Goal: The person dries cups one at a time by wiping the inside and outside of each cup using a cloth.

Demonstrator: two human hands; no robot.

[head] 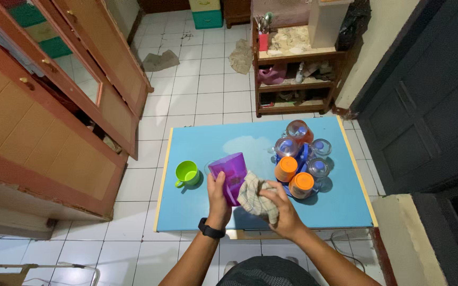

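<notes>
Mugs upturned in blue rack (pixel 304 159) beside us, green cup (pixel 187 173) left, our left hand (pixel 218 198) gripping purple cup (pixel 229 172), right hand (pixel 282 209) clutching checked cloth (pixel 255 197), cup's base hidden.

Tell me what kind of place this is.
Most likely a room in a home, perhaps a kitchen or dining corner: white tiled floor, a wooden cupboard, a cluttered wooden shelf, and a low blue table with plastic cups.
</notes>
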